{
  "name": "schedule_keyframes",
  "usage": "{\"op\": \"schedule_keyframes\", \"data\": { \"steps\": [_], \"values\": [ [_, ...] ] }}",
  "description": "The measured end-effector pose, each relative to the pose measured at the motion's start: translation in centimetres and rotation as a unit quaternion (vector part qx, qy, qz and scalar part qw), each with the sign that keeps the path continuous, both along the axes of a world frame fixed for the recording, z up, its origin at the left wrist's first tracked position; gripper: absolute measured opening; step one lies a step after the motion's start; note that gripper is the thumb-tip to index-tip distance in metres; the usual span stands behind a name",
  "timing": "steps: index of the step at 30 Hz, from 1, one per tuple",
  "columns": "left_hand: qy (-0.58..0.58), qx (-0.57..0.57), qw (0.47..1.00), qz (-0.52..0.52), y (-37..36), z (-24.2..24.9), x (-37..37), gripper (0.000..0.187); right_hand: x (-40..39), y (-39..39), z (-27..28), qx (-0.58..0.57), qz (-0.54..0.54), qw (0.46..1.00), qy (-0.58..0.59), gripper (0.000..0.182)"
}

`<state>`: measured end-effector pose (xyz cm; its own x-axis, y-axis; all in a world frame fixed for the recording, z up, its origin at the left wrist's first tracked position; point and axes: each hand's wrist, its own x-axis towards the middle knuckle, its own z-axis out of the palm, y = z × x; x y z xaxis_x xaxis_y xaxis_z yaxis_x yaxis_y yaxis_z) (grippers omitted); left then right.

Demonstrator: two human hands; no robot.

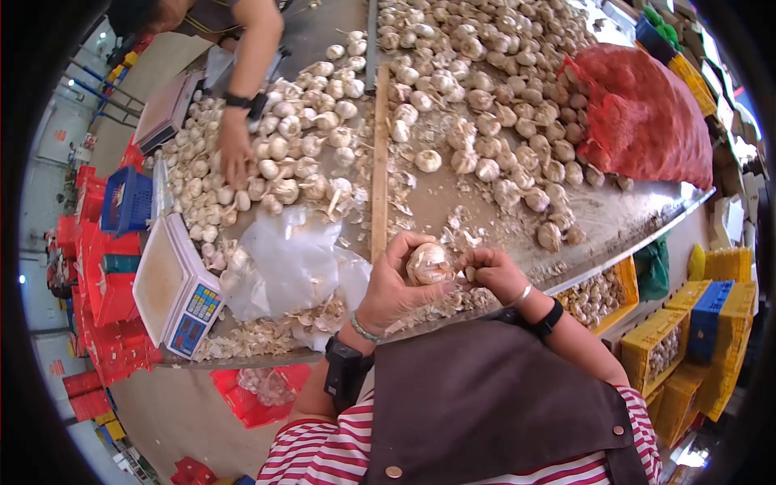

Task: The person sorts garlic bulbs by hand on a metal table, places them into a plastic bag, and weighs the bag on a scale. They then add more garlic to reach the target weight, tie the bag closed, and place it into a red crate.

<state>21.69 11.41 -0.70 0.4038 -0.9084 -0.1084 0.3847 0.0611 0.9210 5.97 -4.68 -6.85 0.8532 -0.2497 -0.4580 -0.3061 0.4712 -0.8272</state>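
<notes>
A garlic bulb (430, 265) with papery, partly loose skin is held in my left hand (392, 289), thumb and fingers wrapped round its sides. Just to the right of it, my right hand (499, 276) is closed in a pinch. A small pale bit shows at those fingertips, too small to name. Below both hands, shed garlic skins (453, 303) lie along the table's near edge. A wooden strip (380, 162) divides the table ahead of my left hand. Beyond my right hand spreads a heap of garlic bulbs (517, 121).
Across the table a co-worker's hand (236, 149) reaches into another garlic pile (283, 145). A digital scale (179, 283) and a clear plastic bag (287, 263) are on the left. A red mesh sack (647, 121) lies at the right. Yellow crates (655, 347) stand below the right edge.
</notes>
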Motion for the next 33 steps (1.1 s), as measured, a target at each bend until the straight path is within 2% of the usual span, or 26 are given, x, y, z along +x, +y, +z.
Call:
{"op": "schedule_keyframes", "data": {
  "steps": [5, 6, 7, 9, 10, 12, 13, 14, 15, 16, 17, 18, 19, 21, 22, 23, 25, 27, 28, 31, 33],
  "values": [
    [0.065, 0.036, 0.997, -0.01, -0.1, -0.8, 0.5, 0.049, -0.2, -0.8, 2.1, -0.008, -0.004, 1.0, -0.018, 0.028],
    [0.073, 0.039, 0.997, 0.001, -0.3, -1.9, 0.7, 0.037, -0.2, -0.9, 3.0, -0.026, -0.01, 1.0, 0.0, 0.026],
    [0.062, 0.039, 0.997, 0.018, -0.4, -2.3, 1.6, 0.037, -0.4, -1.0, 3.2, -0.046, -0.019, 0.999, 0.022, 0.025],
    [-0.044, 0.1, 0.993, 0.054, -0.7, -3.1, 3.7, 0.027, -2.4, -2.4, 0.8, -0.07, -0.06, 0.995, 0.031, 0.023],
    [-0.057, 0.107, 0.99, 0.075, -0.9, -4.1, 5.6, 0.022, -3.1, -2.8, 0.6, -0.096, -0.08, 0.991, 0.039, 0.022],
    [-0.117, 0.093, 0.964, 0.218, -1.6, -4.3, 9.4, 0.023, -4.5, -3.9, 0.9, -0.17, -0.113, 0.977, 0.062, 0.02],
    [-0.132, 0.158, 0.948, 0.242, -1.5, -4.8, 12.5, 0.038, -5.3, -4.7, 0.7, -0.216, -0.126, 0.965, 0.075, 0.02],
    [-0.319, 0.185, 0.871, 0.325, -1.5, -5.4, 15.0, 0.05, -7.0, -6.2, -0.9, -0.346, -0.116, 0.928, 0.075, 0.022],
    [-0.49, 0.203, 0.751, 0.392, -1.4, -5.8, 16.8, 0.063, -7.9, -7.2, -2.1, -0.47, -0.106, 0.873, 0.074, 0.025],
    [-0.544, 0.282, 0.709, 0.35, -1.0, -5.3, 17.6, 0.073, -8.0, -7.1, -0.2, -0.636, -0.061, 0.767, 0.059, 0.036],
    [-0.59, 0.357, 0.657, 0.304, -0.9, -4.8, 18.1, 0.084, -9.2, -7.7, -0.2, -0.659, -0.029, 0.745, 0.099, 0.047],
    [-0.576, 0.437, 0.66, 0.204, -1.1, -5.4, 18.3, 0.093, -10.4, -8.3, -0.8, -0.659, -0.03, 0.741, 0.126, 0.049],
    [-0.597, 0.476, 0.638, 0.099, -1.2, -4.5, 17.7, 0.094, -11.6, -8.6, -1.4, -0.658, -0.03, 0.737, 0.153, 0.052],
    [-0.625, 0.482, 0.613, -0.024, -1.4, -5.7, 18.0, 0.093, -13.2, -8.9, -2.7, -0.66, -0.01, 0.729, 0.181, 0.054],
    [-0.63, 0.489, 0.602, -0.035, -1.6, -6.1, 18.2, 0.093, -12.5, -8.2, -2.3, -0.668, -0.006, 0.719, 0.192, 0.054],
    [-0.598, 0.517, 0.611, -0.022, -2.1, -6.6, 19.3, 0.089, -11.7, -7.6, -2.5, -0.676, -0.032, 0.711, 0.192, 0.053],
    [-0.598, 0.529, 0.601, 0.045, -3.0, -6.9, 22.7, 0.084, -10.9, -7.3, -2.2, -0.644, -0.062, 0.727, 0.232, 0.053],
    [-0.57, 0.567, 0.591, 0.068, -3.8, -7.1, 27.3, 0.079, -11.4, -7.6, -2.7, -0.629, -0.061, 0.731, 0.258, 0.053],
    [-0.558, 0.582, 0.585, 0.091, -4.2, -7.1, 29.8, 0.078, -11.0, -7.7, -2.7, -0.676, -0.059, 0.701, 0.218, 0.049],
    [-0.518, 0.606, 0.579, 0.172, -4.5, -8.2, 37.3, 0.075, -10.2, -6.7, -1.7, -0.619, -0.099, 0.727, 0.279, 0.05],
    [-0.548, 0.602, 0.54, 0.213, -4.2, -9.4, 41.1, 0.074, -9.8, -7.0, -1.0, -0.639, -0.069, 0.716, 0.271, 0.05]
  ]
}}
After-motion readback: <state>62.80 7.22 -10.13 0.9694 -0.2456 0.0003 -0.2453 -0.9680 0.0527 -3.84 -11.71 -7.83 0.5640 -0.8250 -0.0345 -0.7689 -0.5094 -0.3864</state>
